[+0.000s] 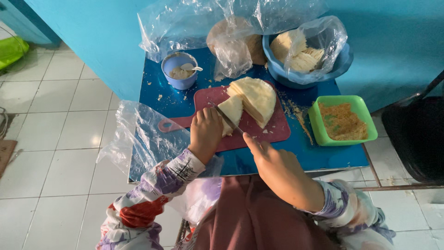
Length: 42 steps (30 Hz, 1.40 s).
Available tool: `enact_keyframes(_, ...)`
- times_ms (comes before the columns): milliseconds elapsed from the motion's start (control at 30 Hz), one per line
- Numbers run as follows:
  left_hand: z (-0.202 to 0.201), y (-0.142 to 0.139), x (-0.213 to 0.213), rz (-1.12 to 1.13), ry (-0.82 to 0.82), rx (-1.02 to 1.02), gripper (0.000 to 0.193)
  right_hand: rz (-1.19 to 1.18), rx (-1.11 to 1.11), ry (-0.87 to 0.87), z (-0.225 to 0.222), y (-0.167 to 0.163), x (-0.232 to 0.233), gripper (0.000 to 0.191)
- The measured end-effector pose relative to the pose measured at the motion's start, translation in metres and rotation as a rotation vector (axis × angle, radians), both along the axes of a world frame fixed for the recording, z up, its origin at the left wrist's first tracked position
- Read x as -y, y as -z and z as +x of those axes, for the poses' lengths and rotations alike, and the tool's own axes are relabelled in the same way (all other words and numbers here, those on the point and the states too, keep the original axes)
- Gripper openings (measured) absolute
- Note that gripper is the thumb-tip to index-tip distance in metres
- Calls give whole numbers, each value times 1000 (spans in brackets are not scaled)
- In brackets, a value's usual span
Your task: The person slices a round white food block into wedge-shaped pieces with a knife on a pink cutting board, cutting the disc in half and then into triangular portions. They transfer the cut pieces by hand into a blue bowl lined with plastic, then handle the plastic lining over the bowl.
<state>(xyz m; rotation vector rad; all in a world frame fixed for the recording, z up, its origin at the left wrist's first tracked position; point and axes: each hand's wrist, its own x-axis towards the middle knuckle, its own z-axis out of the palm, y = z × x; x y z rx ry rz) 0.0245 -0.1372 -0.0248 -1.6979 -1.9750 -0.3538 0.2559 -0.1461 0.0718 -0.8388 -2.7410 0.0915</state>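
Where the dark-red plastic cutting board point(273, 127) lies on the glossy blue table point(323, 155), a stack of pale, thin, round wrappers point(256, 96) rests — one wedge point(231, 111) cut apart. The left hand point(206, 134) presses this wedge, fingers curled; the right hand's point(277, 169) grip closes around a slim metal knife point(226, 118), blade across the wedge.

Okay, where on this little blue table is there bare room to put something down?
The best bare patch on the blue table is the front strip between the red cutting board, the green tray and the near edge. A smaller one lies below the blue cup, left of the board. The back is crowded: plastic bags and blue bowl.
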Motion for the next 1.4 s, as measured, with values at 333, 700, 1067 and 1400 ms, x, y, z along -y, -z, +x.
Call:
enact_keyframes(333,-19,14,-4,27,121,70,28,-3,-30,-77,-18,24,-8,58)
enact_keyframes(700,-20,11,-3,18,157,70,27,-27,-165,-52,-54,55,-35,48)
enact_keyframes(1067,-5,5,-1,26,38,57,25,28,-97,-33,-20,39,-15,61)
enact_keyframes(1400,-16,10,-6,87,145,167,23,59,-47,-20,1,56,1,62)
